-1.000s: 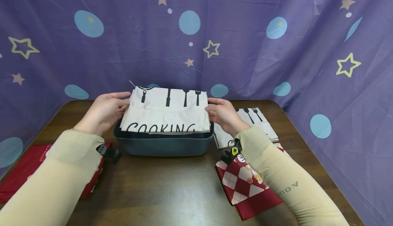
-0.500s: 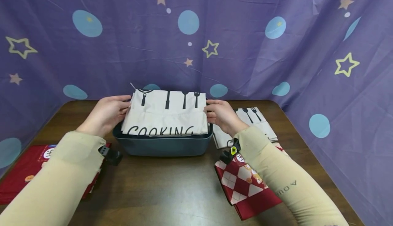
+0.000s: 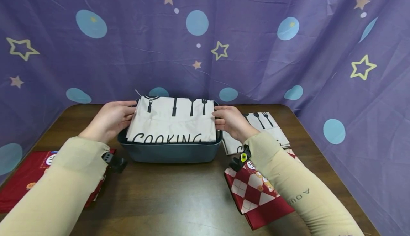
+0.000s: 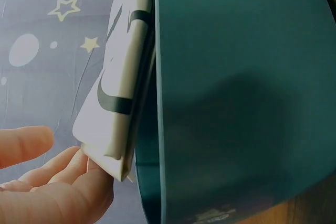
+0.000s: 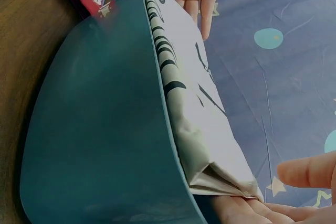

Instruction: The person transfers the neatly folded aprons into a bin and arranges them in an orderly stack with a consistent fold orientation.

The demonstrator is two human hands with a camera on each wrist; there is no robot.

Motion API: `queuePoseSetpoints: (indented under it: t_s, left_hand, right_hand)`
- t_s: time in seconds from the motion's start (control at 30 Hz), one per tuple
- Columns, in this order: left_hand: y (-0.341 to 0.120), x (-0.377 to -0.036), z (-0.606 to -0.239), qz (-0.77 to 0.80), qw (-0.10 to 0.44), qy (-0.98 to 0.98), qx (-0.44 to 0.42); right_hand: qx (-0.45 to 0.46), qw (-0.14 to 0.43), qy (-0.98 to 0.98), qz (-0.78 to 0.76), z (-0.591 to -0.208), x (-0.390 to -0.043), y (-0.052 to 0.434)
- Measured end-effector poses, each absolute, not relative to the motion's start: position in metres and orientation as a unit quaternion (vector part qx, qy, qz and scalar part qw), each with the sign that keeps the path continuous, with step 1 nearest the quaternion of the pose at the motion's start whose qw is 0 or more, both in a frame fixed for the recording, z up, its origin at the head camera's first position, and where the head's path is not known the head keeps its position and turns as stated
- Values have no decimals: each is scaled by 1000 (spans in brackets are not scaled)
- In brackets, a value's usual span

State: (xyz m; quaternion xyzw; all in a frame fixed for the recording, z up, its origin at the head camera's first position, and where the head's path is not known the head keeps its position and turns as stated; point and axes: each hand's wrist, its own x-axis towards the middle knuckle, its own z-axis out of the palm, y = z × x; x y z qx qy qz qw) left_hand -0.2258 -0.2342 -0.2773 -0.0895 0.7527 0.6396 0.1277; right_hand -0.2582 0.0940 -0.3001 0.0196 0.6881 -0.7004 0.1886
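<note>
A folded white cloth (image 3: 174, 124), printed with black utensils and the word COOKING, sits in the mouth of a blue-green bin (image 3: 169, 153). A thin white cord pokes out at its back left corner. My left hand (image 3: 112, 118) is at the cloth's left end, its fingers tucked against the underside in the left wrist view and the thumb (image 4: 26, 144) held apart. At the opposite end, my right hand (image 3: 234, 122) has its fingers under the cloth's edge (image 5: 226, 186); its thumb (image 5: 307, 170) stays off the fabric. The bin's inside is mostly hidden.
Another folded white cloth (image 3: 275, 132) with utensil prints lies right of the bin. In front of it is a red checked folded cloth (image 3: 253, 193), partly behind my right sleeve. A red folded cloth (image 3: 22, 179) lies left on the wooden table (image 3: 166, 197). A purple curtain (image 3: 243, 33) hangs behind.
The white cloth has sunk lower into the bin, its front edge now behind the bin's rim. Both hands have gone down slightly with it.
</note>
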Motion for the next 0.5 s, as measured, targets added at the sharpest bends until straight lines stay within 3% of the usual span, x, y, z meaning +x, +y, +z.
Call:
queuePoseSetpoints:
  t_s: [0.5]
  left_hand:
    - [-236, -226, -280, 633, 139, 759, -67]
  right_hand:
    - [9, 197, 693, -693, -301, -256, 97]
